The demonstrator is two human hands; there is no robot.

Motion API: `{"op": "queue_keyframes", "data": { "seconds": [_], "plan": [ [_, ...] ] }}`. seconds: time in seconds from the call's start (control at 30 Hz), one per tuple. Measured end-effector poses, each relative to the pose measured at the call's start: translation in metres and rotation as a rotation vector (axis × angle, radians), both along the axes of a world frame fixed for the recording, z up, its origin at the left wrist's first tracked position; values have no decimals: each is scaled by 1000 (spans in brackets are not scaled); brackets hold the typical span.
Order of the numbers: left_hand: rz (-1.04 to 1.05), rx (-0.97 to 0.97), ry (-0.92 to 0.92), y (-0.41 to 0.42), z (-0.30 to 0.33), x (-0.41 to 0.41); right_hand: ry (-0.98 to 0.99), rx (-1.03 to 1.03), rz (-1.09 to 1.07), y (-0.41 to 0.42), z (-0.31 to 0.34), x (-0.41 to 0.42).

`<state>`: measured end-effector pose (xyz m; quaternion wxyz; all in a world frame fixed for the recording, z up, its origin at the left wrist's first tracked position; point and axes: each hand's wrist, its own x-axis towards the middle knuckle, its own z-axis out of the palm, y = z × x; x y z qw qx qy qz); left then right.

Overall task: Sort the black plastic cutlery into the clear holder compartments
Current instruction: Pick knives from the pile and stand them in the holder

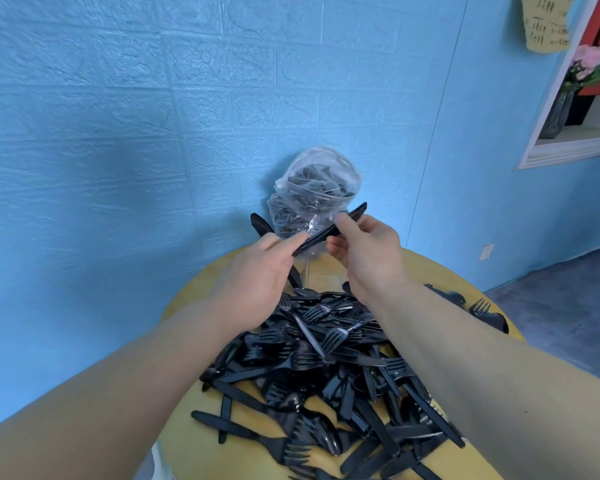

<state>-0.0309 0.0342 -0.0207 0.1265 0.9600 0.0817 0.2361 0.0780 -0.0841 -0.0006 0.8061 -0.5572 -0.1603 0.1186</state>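
Note:
A big heap of black plastic forks, knives and spoons (340, 368) covers the round yellow table (194, 441). Above its far side my left hand (260, 271) and my right hand (364, 251) together pinch a small bundle of black knives (326, 232), held slanting up to the right. Just behind it stands the clear holder (309, 271), largely hidden by my hands, with a clear plastic bag (316, 188) of cutlery on top. One black knife end (260, 223) sticks up to the left of the bag.
A blue brick-patterned wall (153, 133) rises right behind the table. A few forks and spoons (478, 306) lie apart at the table's right edge. At the upper right is a white-framed niche (568, 147) with a vase of flowers (565, 109). Grey floor (568, 292) lies to the right.

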Motion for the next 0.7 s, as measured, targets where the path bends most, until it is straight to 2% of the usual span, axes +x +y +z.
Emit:
{"op": "queue_keyframes", "data": {
  "seconds": [0.1,0.17,0.33,0.4,0.7],
  "plan": [
    [117,45,-20,32,-5,10,-333,-239,-183,14,14,20],
    [192,98,28,52,-14,14,-550,-361,-259,24,26,33],
    [188,129,177,76,-40,26,-954,-601,-167,56,27,52],
    [172,130,176,81,-46,31,-1026,-671,-99,69,17,57],
    [98,124,124,87,-54,33,-1094,-954,279,104,-18,66]
  ]
}}
